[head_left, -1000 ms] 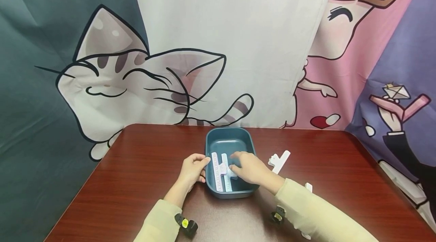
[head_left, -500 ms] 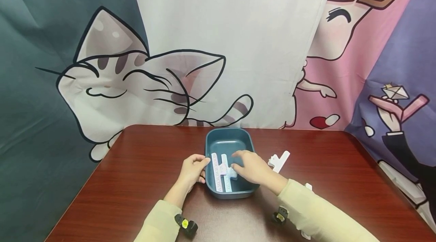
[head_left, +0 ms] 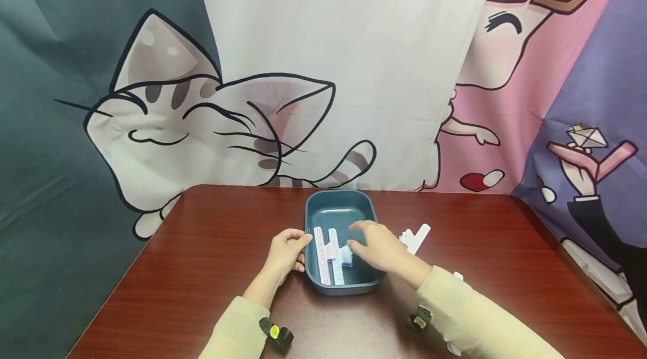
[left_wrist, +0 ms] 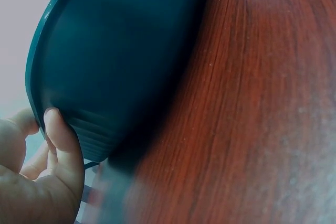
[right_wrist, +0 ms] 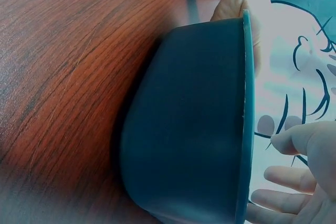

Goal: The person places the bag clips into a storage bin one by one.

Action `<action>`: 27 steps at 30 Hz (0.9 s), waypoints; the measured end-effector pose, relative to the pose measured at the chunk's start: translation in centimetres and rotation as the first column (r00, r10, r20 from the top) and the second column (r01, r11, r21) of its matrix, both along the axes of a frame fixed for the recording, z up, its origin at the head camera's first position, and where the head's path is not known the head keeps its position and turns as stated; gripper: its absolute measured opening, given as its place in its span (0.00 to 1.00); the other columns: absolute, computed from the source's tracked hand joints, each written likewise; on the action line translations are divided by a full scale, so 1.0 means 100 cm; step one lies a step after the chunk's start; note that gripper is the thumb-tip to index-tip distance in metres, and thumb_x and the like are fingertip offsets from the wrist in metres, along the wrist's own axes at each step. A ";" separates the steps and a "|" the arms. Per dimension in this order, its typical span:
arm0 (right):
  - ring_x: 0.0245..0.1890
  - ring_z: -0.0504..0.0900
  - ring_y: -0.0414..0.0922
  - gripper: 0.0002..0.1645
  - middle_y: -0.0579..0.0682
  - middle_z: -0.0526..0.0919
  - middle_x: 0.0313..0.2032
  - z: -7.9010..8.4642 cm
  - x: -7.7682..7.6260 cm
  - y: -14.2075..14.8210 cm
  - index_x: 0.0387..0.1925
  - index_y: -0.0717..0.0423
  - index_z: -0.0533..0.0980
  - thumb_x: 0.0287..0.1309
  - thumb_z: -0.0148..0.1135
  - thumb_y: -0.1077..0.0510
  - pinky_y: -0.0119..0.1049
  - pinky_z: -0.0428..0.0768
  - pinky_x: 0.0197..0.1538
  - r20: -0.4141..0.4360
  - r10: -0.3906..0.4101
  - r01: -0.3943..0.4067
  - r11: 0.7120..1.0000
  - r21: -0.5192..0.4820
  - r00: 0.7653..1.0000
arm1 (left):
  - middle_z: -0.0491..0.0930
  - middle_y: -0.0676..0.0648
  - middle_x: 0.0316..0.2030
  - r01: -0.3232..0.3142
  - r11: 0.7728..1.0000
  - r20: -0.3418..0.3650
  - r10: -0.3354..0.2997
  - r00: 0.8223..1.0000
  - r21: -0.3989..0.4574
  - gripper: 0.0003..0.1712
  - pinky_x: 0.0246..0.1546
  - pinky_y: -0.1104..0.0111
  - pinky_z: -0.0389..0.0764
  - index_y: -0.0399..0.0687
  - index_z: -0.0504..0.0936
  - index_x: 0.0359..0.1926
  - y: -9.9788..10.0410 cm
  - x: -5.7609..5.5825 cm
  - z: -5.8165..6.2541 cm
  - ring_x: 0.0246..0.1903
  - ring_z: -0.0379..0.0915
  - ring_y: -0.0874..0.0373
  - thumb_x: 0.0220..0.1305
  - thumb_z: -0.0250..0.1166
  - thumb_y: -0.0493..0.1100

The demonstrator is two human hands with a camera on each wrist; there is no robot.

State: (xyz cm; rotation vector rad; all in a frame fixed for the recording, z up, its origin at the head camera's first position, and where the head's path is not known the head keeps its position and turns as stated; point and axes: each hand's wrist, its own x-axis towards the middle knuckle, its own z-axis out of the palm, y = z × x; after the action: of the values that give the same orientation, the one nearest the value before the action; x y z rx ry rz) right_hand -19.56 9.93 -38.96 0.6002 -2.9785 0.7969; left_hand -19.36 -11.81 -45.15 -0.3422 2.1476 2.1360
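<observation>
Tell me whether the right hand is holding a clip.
No, the right hand has nothing between its thumb and fingers, and the pale pink clip and pale blue clip lie in the tray.

A blue-green, round-cornered tray (head_left: pixel 343 290) sits upright on the tabletop (head_left: pixel 217 241), its far end near the far edge. Inside, a pale pink ruler-marked clip (head_left: pixel 322 258) lies along the tray's left edge, parallel to a pale blue clip (head_left: pixel 337 262), both tabs pointing right.

The right sleeve (head_left: pixel 485 314) mostly hides a white object (head_left: pixel 458 276); the left wrist view crops the bin (left_wrist: pixel 121 51).
</observation>
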 end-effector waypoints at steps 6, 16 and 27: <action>0.55 0.78 0.51 0.23 0.54 0.81 0.51 -0.001 -0.002 0.004 0.51 0.56 0.77 0.56 0.63 0.51 0.50 0.77 0.58 0.014 -0.024 0.024 1.000 -0.008 1.000 | 0.73 0.48 0.18 -0.004 1.000 0.010 0.004 1.000 -0.001 0.16 0.08 0.72 0.72 0.35 0.74 0.44 0.000 0.000 0.001 0.11 0.67 0.62 0.59 0.64 0.42; 0.55 0.78 0.51 0.23 0.55 0.81 0.51 -0.003 -0.002 0.010 0.52 0.57 0.77 0.56 0.63 0.51 0.50 0.77 0.58 0.009 -0.034 0.035 0.999 -0.035 0.999 | 0.73 0.48 0.18 -0.010 1.000 0.011 0.010 1.000 -0.017 0.16 0.09 0.72 0.73 0.36 0.75 0.44 0.000 0.000 0.002 0.11 0.67 0.62 0.59 0.65 0.42; 0.60 0.73 0.56 0.23 0.60 0.75 0.58 -0.006 -0.004 0.018 0.52 0.58 0.76 0.57 0.62 0.51 0.54 0.72 0.62 -0.010 -0.049 0.048 0.998 -0.049 0.999 | 0.73 0.47 0.19 -0.010 1.000 0.015 0.011 1.000 -0.011 0.16 0.08 0.73 0.72 0.36 0.75 0.44 0.001 0.000 0.002 0.11 0.67 0.62 0.59 0.64 0.42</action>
State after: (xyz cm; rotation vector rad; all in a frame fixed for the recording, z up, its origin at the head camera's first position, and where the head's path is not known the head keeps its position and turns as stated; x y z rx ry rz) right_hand -19.93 11.77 -39.59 0.5265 -2.9416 0.8569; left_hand -19.39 -11.75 -44.98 -0.3701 2.1546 2.1213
